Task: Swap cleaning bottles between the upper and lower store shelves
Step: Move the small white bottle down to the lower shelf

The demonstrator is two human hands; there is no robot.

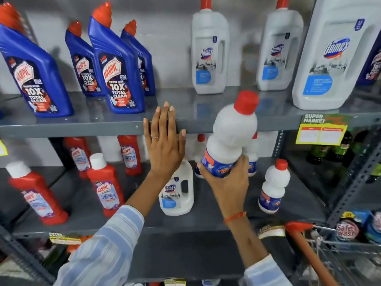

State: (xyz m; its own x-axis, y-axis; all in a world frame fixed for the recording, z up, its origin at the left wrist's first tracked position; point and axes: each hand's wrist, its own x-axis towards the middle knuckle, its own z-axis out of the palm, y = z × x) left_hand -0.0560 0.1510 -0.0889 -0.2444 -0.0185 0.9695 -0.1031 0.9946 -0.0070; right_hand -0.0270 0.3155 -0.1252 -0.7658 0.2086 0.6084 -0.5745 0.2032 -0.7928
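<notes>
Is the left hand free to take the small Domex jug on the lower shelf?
Probably yes. The left hand is open and empty, flat against the upper shelf edge, and the Domex jug stands just below its wrist with nothing in front.

Right hand [226,182] grips bottle [231,139] (red-capped) — raised

— What colours sit above the left hand's [164,145] fingertips?
— Blue Harpic bottles [115,65] with orange-red caps, on a grey upper shelf [82,126].
— And in the right hand's [226,178] fingers?
— A white bottle [231,137], red cap, blue and orange band at its base.
— Beyond that cap?
— White Domex jugs [209,52], red caps, pale blue label patches.
— Below the left fingers?
— Red Harpic bottles [105,182], white caps. The sleeves [107,250] are light blue with white stripes.
</notes>
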